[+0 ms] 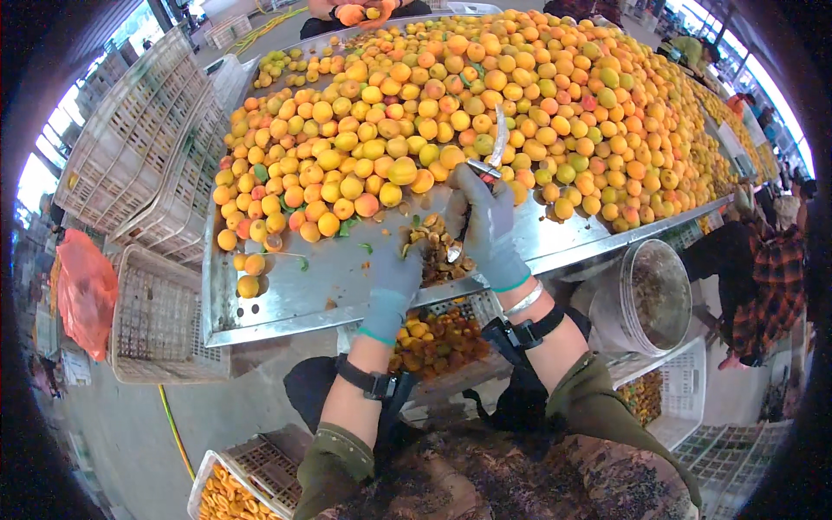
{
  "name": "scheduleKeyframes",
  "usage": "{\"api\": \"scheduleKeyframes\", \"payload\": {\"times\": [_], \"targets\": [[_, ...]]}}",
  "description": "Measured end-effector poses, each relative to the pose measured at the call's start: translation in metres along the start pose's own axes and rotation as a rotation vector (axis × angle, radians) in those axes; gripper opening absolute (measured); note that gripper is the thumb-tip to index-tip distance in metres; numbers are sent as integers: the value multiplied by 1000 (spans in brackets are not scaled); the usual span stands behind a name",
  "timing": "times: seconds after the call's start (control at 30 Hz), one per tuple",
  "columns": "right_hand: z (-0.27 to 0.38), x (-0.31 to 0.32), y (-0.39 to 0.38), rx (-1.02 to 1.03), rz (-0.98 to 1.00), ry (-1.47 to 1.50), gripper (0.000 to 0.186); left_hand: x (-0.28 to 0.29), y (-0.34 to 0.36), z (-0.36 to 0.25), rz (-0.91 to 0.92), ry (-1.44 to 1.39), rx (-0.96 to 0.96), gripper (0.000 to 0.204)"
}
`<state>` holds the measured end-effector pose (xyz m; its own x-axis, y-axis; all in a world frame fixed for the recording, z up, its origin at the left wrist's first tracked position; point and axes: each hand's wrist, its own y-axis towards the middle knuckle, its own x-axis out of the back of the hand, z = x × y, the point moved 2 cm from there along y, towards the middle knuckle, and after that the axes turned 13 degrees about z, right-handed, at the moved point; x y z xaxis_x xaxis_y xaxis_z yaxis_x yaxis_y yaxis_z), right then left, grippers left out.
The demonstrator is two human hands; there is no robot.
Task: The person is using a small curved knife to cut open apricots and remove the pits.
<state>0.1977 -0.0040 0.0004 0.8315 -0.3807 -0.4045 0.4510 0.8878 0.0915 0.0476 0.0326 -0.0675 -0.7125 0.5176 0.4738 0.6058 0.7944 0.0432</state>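
My right hand (pixel 485 217), in a grey glove with a teal cuff, is closed around a metal hand tool. The tool's curved, pale blade (pixel 500 134) points up over the fruit, and a shiny rounded metal tip (pixel 453 253) shows below the fist. My left hand (pixel 399 273), gloved alike, is lowered against a small heap of brown pits and fruit scraps (pixel 442 264) at the table's near edge; its fingertips are hidden. Beyond both hands, a large pile of orange and yellow apricots (pixel 390 139) covers much of the metal table (pixel 338 286).
Below the table edge sits a crate of discarded fruit pieces (pixel 442 347). White buckets (pixel 650 295) stand at right, plastic crates (pixel 160 312) at left. A crate of halved fruit (pixel 230 494) is lower left. Across the table are a person's orange-gloved hands (pixel 360 13); another person (pixel 767 286) is at right.
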Motion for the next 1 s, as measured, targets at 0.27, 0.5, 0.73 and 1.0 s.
{"api": "scheduleKeyframes", "payload": {"times": [0.27,0.5,0.73,1.0], "targets": [[-1,12,0,25,7,-188,23,22,-15,-35,62,-40,26,33],[11,5,-16,-108,32,-154,22,84,-41,-51,85,144,-139,27],[-7,5,-15,-113,126,-319,27,213,-16,57,-215,827,471,42],[-3,-17,-26,-80,187,-363,26,205,2,57,-81,1113,615,48]]}}
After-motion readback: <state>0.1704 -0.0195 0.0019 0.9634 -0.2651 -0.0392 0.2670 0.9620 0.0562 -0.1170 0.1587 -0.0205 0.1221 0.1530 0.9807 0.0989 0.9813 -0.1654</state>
